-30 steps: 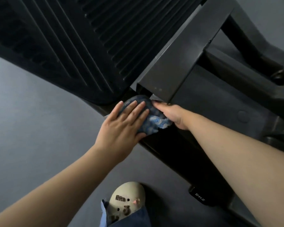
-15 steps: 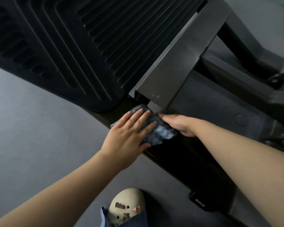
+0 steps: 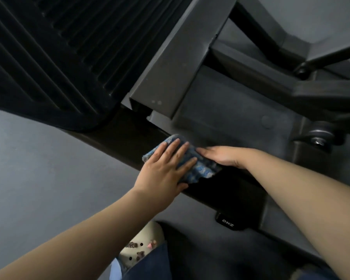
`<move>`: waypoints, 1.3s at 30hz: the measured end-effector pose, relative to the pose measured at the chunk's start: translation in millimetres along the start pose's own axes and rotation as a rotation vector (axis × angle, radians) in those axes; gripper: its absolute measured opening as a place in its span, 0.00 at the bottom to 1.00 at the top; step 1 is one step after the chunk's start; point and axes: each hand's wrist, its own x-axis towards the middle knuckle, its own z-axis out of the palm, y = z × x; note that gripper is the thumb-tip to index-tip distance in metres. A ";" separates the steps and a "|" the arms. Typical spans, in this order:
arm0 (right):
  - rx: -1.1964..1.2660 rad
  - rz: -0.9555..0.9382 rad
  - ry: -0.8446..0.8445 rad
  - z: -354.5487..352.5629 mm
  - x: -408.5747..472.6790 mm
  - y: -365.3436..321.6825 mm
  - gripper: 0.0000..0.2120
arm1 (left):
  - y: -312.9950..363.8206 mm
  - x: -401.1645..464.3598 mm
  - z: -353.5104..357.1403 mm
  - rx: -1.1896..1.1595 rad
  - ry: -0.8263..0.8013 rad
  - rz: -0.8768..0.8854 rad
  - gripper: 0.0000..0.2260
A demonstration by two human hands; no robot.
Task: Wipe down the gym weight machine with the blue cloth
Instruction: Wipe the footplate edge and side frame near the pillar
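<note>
Much of the blue cloth (image 3: 200, 168) lies hidden under the left hand (image 3: 164, 170) and the fingertips of the right hand (image 3: 224, 156). The weight machine (image 3: 170, 63) runs off the top, left and right edges. A pale shoe (image 3: 141, 247) is half covered by the left forearm and a dark trouser leg (image 3: 150, 265); its small decorations are too blurred to identify, perhaps charms.

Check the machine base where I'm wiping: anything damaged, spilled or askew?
Nothing stands out. The blue cloth lies flat on the frame rail under the left hand and right hand; no spill or damage shows.
</note>
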 end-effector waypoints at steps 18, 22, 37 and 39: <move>-0.542 0.243 0.226 43.2 -79.6 94.9 0.34 | 88.2 43.1 19.6 0.119 -0.177 0.549 0.29; -0.606 0.372 0.481 87.7 -85.5 90.6 0.37 | 80.5 35.6 18.6 0.103 -0.117 0.618 0.27; -0.441 0.425 0.845 154.1 -100.6 77.0 0.37 | 61.5 -14.4 37.8 0.026 0.058 0.605 0.19; -0.462 0.428 0.820 150.7 -96.8 75.9 0.40 | 66.5 -25.8 38.2 -0.083 -0.045 0.528 0.21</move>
